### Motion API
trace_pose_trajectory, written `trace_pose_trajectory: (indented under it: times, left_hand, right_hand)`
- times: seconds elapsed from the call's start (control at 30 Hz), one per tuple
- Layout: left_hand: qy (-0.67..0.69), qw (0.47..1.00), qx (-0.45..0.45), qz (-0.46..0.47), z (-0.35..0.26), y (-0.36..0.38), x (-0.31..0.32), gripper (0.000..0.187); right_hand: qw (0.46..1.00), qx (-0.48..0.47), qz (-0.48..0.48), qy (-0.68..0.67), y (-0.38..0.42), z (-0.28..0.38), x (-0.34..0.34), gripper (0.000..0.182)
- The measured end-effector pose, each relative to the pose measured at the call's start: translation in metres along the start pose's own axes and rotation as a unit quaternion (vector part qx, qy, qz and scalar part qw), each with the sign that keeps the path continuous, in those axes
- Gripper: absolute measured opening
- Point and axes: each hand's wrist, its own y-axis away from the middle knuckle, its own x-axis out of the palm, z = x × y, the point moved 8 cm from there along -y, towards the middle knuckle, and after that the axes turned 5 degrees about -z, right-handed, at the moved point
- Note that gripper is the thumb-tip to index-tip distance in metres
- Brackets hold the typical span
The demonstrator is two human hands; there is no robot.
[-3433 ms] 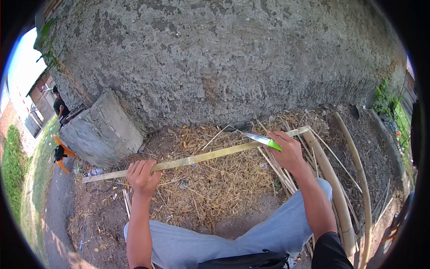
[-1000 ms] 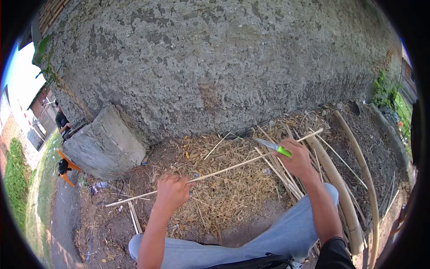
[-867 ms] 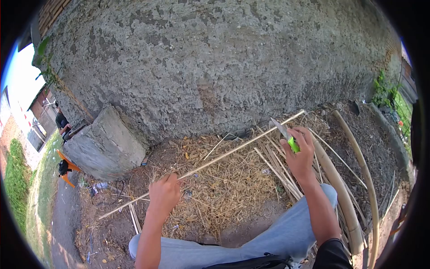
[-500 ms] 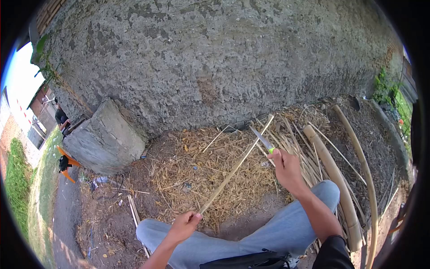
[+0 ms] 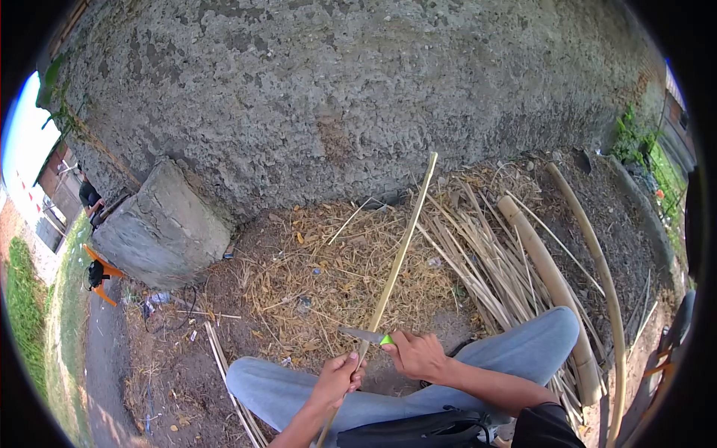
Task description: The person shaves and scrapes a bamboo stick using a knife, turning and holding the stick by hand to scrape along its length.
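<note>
A long, thin bamboo strip rises from my lap toward the wall, its far end tilted slightly right. Around its lower part my left hand is closed, and the strip's near end shows below that hand. My right hand grips a knife with a bright green part by the blade. The blade lies across the strip just above my left hand, pointing left.
A rough grey wall stands ahead, with a concrete block at left. Split strips, a thick bamboo pole and a curved pole lie right. Straw covers the ground. A person is far left.
My right hand and the knife have come down and left from the strip's far part to beside my left hand. My left hand has moved right, and the strip stands steeper.
</note>
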Motion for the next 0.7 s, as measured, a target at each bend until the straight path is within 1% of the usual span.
trace_pose_trajectory:
  times: [0.07,0.13,0.2,0.23,0.3,0.33,0.37,0.43,0.5,0.53,0.6,0.63,0.7]
  left_hand:
    - [0.009,1.0,-0.012,-0.006,0.006,0.003,0.004,0.033]
    - [0.004,0.999,0.042,-0.008,0.0,0.003,0.006,0.034]
    - [-0.006,0.999,0.045,-0.023,-0.001,0.006,0.007,0.034]
    - [-0.015,0.998,0.049,-0.039,-0.002,0.009,0.006,0.034]
    - [0.002,0.999,0.028,-0.043,-0.003,0.014,0.009,0.034]
    - [0.02,0.999,0.01,-0.046,-0.002,0.014,0.009,0.034]
    - [0.021,0.999,0.01,-0.048,-0.001,0.014,0.007,0.034]
    - [0.045,0.999,-0.008,-0.026,0.001,0.01,0.004,0.035]
    - [0.04,0.999,0.001,-0.032,-0.003,0.013,0.002,0.035]
    - [0.036,0.999,0.007,-0.037,-0.005,0.015,0.001,0.034]
    - [0.036,0.998,0.005,-0.043,-0.012,0.011,0.003,0.034]
    - [0.037,0.998,0.008,-0.045,-0.014,0.01,0.004,0.034]
    - [0.043,0.998,0.008,-0.034,-0.016,0.009,0.005,0.035]
  right_hand:
    - [1.0,0.01,0.015,0.009,0.002,-0.001,0.003,0.033]
    - [0.999,0.018,0.026,0.021,0.003,-0.002,0.003,0.035]
    - [0.997,-0.019,0.01,0.078,0.002,0.002,0.0,0.037]
    - [0.997,-0.017,0.011,0.076,-0.002,-0.002,0.0,0.037]
    - [0.996,-0.016,-0.022,0.088,-0.012,-0.011,-0.004,0.039]
    - [0.996,-0.017,-0.021,0.088,-0.012,-0.009,-0.002,0.039]
    - [0.996,-0.002,-0.012,0.089,-0.012,-0.008,0.001,0.039]
    - [0.996,0.009,-0.005,0.09,-0.009,-0.003,0.004,0.04]
    - [0.995,-0.066,-0.004,0.073,0.0,0.017,0.008,0.035]
    - [0.995,-0.065,-0.002,0.07,-0.003,0.015,0.01,0.035]
    - [0.989,-0.103,-0.04,0.097,-0.012,0.014,0.009,0.036]
    - [0.991,-0.091,-0.029,0.097,-0.014,0.011,0.012,0.037]
    - [0.991,-0.089,-0.042,0.095,-0.015,0.015,0.005,0.035]
